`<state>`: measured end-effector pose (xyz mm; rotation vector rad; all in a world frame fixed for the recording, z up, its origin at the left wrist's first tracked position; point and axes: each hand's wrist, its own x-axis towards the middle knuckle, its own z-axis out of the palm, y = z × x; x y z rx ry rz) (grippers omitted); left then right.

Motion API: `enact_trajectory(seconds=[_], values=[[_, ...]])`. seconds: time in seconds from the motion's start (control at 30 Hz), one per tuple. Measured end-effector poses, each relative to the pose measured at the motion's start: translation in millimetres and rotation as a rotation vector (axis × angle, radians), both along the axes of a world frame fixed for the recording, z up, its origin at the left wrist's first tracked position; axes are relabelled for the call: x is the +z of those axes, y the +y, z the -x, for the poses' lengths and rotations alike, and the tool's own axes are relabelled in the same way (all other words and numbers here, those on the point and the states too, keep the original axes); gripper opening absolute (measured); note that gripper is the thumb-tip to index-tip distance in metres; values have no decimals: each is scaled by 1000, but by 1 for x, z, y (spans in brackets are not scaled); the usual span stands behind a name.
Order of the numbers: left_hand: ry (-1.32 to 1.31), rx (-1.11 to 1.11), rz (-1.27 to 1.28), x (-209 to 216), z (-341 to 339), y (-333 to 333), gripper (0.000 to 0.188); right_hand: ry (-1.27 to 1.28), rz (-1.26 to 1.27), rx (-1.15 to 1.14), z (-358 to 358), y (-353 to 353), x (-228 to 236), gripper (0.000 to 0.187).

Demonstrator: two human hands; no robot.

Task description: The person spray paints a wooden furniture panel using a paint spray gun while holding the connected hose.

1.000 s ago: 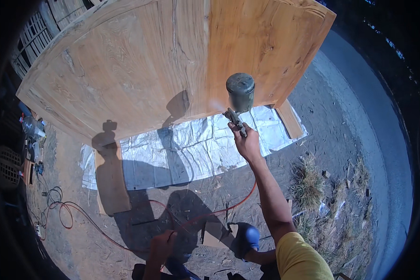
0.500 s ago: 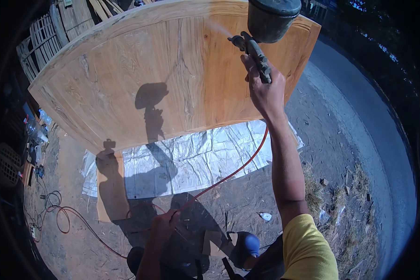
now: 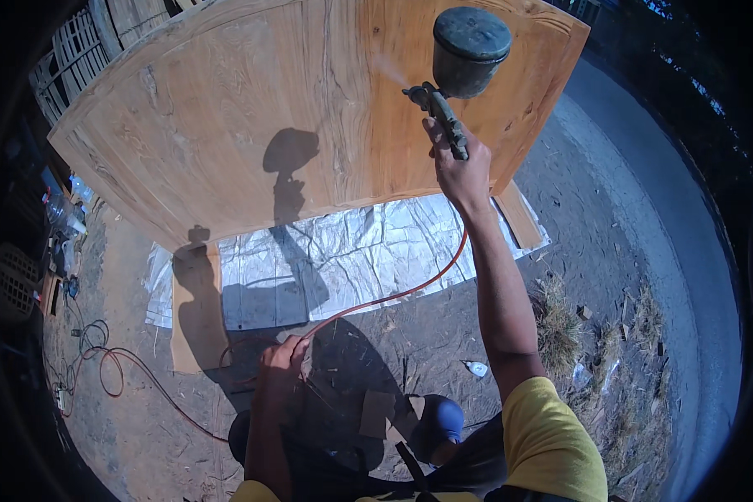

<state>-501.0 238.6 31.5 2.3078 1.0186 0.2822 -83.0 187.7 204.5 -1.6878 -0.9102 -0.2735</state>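
Observation:
My right hand (image 3: pixel 463 170) is closed around the handle of a spray gun (image 3: pixel 443 120) with a dark round paint cup (image 3: pixel 470 57) on top. A pale mist leaves its nozzle toward a large wooden panel (image 3: pixel 243 109) with a curved upper edge. The panel's right part is a glossy, deeper orange-brown; its left part is paler and duller. Low in front of me, my left hand (image 3: pixel 284 355) is closed around a red hose (image 3: pixel 393 297), which runs up toward the gun behind my right forearm.
A silvery sheet (image 3: pixel 351 259) lies under the panel, with wooden boards (image 3: pixel 519 219) at its ends. Coiled hose and cables (image 3: pixel 100 360) lie at left, near plastic bottles (image 3: pixel 63 213) and a crate (image 3: pixel 15 283). Dry grass (image 3: pixel 558 322) and a paved road (image 3: pixel 644 142) are at right.
The spray gun has come lower and slightly left across the panel, still spraying. My left hand has risen with the hose. The whole view has tilted a little.

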Motion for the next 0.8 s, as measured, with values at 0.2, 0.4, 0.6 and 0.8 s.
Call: enact_trajectory(seconds=[0.2,0.4,0.6,0.8], values=[[5,16,-10,3,5,1,34,141,126,5,10,-7,-103,30],[-70,8,-91,2,0,-5,27,185,204,-17,-4,-3,-223,35],[67,37,-47,0,-14,-16,29,296,253,-40,-13,-4,-288,55],[153,27,-23,-7,-31,-25,31,310,532,-71,-36,-21,-289,63]])
